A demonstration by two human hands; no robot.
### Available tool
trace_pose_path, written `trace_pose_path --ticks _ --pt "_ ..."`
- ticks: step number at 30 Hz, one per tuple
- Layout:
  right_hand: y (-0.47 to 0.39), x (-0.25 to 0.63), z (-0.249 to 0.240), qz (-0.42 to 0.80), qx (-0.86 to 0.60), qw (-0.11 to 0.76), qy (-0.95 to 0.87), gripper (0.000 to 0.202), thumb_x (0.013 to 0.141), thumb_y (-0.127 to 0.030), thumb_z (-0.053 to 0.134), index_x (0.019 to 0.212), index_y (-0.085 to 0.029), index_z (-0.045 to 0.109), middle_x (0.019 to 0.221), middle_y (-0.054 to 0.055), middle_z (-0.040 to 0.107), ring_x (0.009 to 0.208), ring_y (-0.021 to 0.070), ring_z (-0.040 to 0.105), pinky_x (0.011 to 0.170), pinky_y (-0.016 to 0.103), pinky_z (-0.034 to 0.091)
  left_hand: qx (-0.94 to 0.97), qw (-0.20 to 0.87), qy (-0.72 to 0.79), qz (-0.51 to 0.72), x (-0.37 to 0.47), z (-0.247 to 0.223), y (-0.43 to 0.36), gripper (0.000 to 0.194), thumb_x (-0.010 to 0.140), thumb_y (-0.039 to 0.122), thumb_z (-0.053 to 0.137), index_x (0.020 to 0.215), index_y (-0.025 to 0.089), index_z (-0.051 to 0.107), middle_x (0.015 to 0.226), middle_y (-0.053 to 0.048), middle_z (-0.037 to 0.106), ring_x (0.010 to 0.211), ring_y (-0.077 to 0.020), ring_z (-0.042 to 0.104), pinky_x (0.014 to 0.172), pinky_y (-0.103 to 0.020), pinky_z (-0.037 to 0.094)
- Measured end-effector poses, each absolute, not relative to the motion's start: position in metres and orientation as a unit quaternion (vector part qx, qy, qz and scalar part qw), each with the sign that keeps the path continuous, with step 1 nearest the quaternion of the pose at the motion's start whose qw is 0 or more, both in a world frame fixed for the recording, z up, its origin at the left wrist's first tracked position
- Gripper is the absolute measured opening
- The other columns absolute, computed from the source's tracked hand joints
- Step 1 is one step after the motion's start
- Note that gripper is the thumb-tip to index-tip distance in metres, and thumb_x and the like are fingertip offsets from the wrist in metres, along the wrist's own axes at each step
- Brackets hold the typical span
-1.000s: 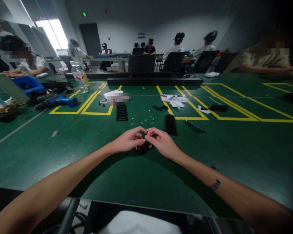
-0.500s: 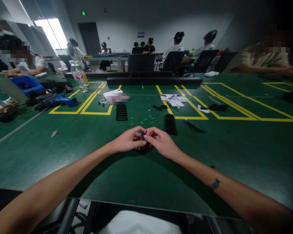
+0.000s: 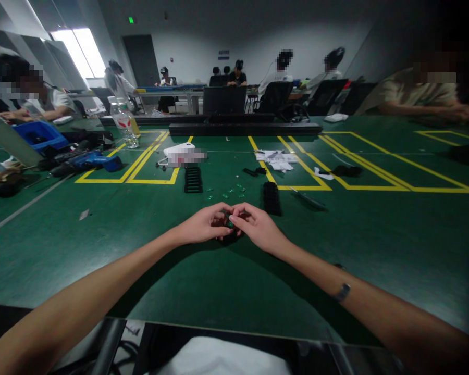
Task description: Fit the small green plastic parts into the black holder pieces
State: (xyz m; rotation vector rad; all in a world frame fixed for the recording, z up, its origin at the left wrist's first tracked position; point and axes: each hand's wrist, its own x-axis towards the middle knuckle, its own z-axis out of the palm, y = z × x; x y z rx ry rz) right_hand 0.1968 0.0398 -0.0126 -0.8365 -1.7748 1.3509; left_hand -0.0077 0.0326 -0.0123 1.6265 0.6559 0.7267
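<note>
My left hand (image 3: 211, 223) and my right hand (image 3: 254, 224) meet at the fingertips over the green table (image 3: 203, 281). Between their curled fingers is a small green piece (image 3: 230, 224), which both seem to pinch; its shape is mostly hidden. Just beyond my hands lie several small green pieces (image 3: 225, 196). A black slotted frame (image 3: 193, 180) lies flat behind them on the left. To the right is a black ribbed block (image 3: 272, 198), close to my right hand.
White papers (image 3: 279, 160), a white device (image 3: 180, 153) and a dark-handled tool (image 3: 308, 200) lie farther back. On the left stand a bottle (image 3: 125, 125), a blue drill (image 3: 88, 162) and a blue bin (image 3: 42, 136). People sit beyond and at both sides.
The green piece between my fingers shows more clearly, and my left thumb has shifted slightly down from my right fingertips. The whole view has moved a little.
</note>
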Motion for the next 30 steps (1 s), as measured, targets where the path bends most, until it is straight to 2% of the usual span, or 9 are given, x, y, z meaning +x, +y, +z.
trace_pose_path --ticks 19,30 --pt "0.0388 0.1964 -0.0118 0.52 -0.334 0.366 -0.696 0.019 0.09 -0.037 0.063 0.09 -0.02 0.054 0.087 0.0 0.057 0.068 0.0122 0.057 0.06 0.026 0.051 0.689 0.589 0.286 0.311 -0.0061 -0.0097 0.0312 0.042 0.086 0.026 0.069 0.122 0.016 0.048 0.095 -0.005 0.064 0.073 -0.0125 0.063 0.065 -0.026 0.053" --pt "0.0379 0.1971 -0.0121 0.522 -0.335 0.368 -0.693 0.02 0.089 -0.038 0.063 0.09 -0.021 0.053 0.084 0.0 0.058 0.066 0.0129 0.057 0.06 0.027 0.047 0.698 0.579 0.294 0.302 -0.008 -0.011 0.0325 0.04 0.091 0.031 0.065 0.123 0.017 0.048 0.091 -0.004 0.063 0.067 -0.0107 0.061 0.059 -0.022 0.049"
